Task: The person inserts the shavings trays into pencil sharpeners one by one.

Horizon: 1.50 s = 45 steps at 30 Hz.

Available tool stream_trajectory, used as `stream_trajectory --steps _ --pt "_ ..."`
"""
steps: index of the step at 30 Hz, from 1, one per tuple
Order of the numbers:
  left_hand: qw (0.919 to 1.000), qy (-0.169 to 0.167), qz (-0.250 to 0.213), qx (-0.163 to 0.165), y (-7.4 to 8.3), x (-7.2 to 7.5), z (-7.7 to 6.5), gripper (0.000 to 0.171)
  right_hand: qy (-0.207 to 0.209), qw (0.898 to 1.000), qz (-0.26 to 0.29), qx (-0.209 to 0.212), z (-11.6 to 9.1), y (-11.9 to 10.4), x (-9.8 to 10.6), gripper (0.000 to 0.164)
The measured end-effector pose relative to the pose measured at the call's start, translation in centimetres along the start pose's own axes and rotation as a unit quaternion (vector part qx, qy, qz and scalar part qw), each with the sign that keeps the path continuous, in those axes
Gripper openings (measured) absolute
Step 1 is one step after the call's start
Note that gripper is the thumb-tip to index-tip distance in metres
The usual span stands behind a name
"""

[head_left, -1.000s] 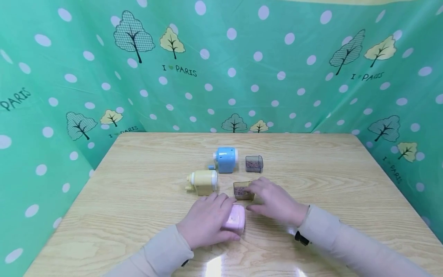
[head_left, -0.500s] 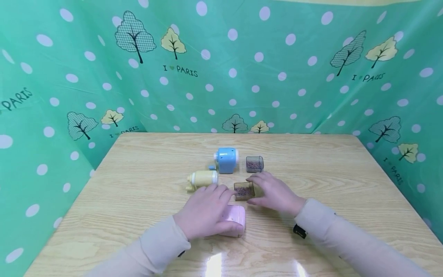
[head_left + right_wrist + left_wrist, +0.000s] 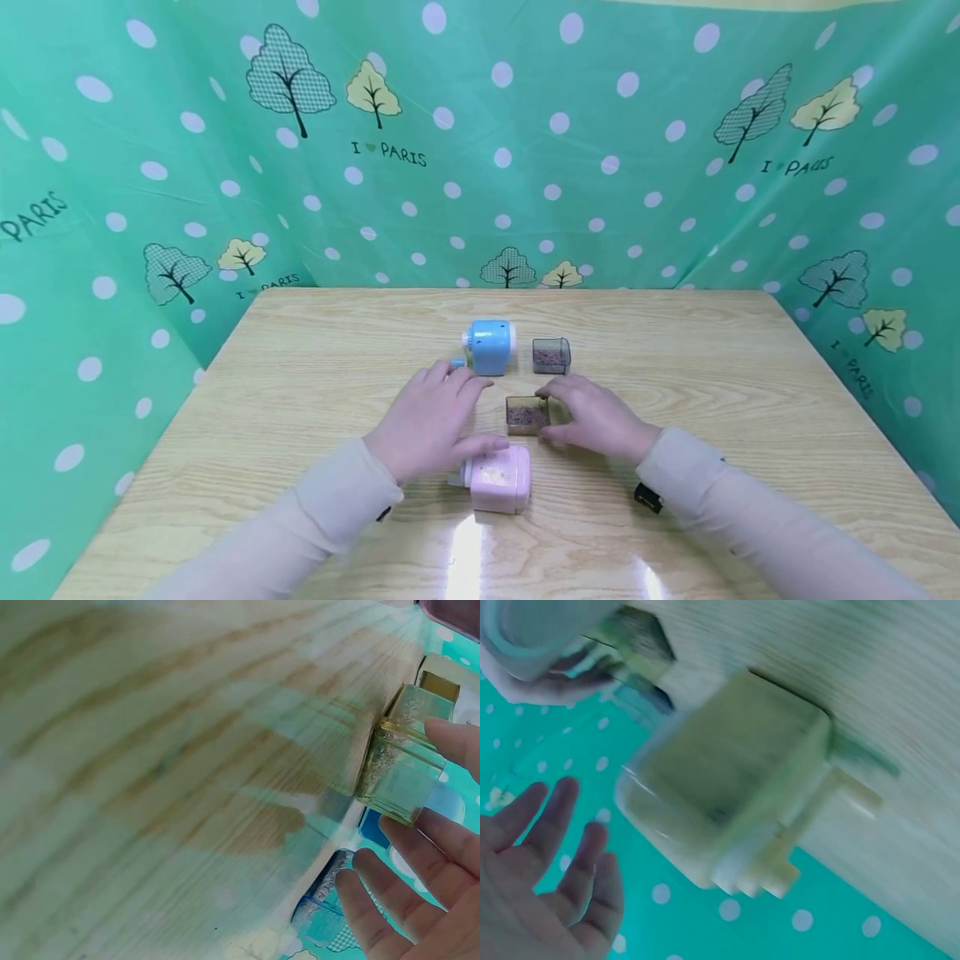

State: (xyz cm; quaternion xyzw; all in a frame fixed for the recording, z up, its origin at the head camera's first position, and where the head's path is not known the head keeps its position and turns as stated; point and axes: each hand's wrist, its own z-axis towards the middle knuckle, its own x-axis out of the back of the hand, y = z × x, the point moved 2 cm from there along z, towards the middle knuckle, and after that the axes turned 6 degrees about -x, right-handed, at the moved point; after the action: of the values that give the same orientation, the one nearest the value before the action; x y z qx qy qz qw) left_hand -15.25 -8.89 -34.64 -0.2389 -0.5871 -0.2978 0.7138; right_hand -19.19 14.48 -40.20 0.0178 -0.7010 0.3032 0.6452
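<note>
My left hand (image 3: 431, 421) reaches over the yellow crank pencil sharpener, fingers spread and apart from it in the left wrist view. That sharpener (image 3: 727, 750) shows its crank there; in the head view the hand hides it. My right hand (image 3: 600, 421) pinches the end of an amber see-through shavings drawer (image 3: 527, 417), thumb on one side and index finger on the other (image 3: 405, 761). Dark shavings lie inside the drawer, which sits on the table. A pink pencil sharpener (image 3: 501, 482) stands nearer me, just below the left thumb, with nothing holding it.
A blue crank pencil sharpener (image 3: 491, 347) stands farther back. To its right lies a smoky see-through drawer (image 3: 551, 357) with shavings. The wooden table (image 3: 675, 358) ends at a green dotted curtain (image 3: 630, 167).
My left hand has let go of the pink sharpener and moved away from me and left, over the yellow one. My right fingers have closed in around the amber drawer's end.
</note>
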Motion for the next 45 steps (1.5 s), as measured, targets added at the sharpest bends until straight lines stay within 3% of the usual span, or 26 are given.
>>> stream_trajectory --steps 6,13,19,25,31,45 --pt "0.9994 0.023 0.011 0.024 -1.7 -0.6 0.2 0.084 -0.008 1.000 -0.004 -0.019 0.2 -0.1 0.1 0.060" --pt "0.9976 0.011 -0.004 0.069 -3.6 -1.6 0.0 0.088 -0.014 0.999 -0.013 -0.028 0.4 -0.3 0.1 0.059" --pt "0.9965 -0.001 -0.013 0.083 -4.6 -2.4 -0.2 0.090 -0.018 0.999 -0.008 -0.039 0.5 -0.4 0.1 0.058" --pt "0.9943 -0.023 -0.056 0.087 -4.8 -3.1 0.1 0.101 -0.020 0.999 -0.005 -0.049 0.5 -0.4 0.2 0.055" --pt "0.9948 -0.036 -0.037 0.088 -4.8 -4.0 0.4 0.105 -0.021 0.998 -0.005 -0.054 0.6 -0.5 0.3 0.054" --pt "0.9960 -0.024 -0.028 0.082 -4.7 -4.6 0.7 0.090 -0.026 0.998 -0.006 -0.065 0.6 -0.8 0.5 0.055"
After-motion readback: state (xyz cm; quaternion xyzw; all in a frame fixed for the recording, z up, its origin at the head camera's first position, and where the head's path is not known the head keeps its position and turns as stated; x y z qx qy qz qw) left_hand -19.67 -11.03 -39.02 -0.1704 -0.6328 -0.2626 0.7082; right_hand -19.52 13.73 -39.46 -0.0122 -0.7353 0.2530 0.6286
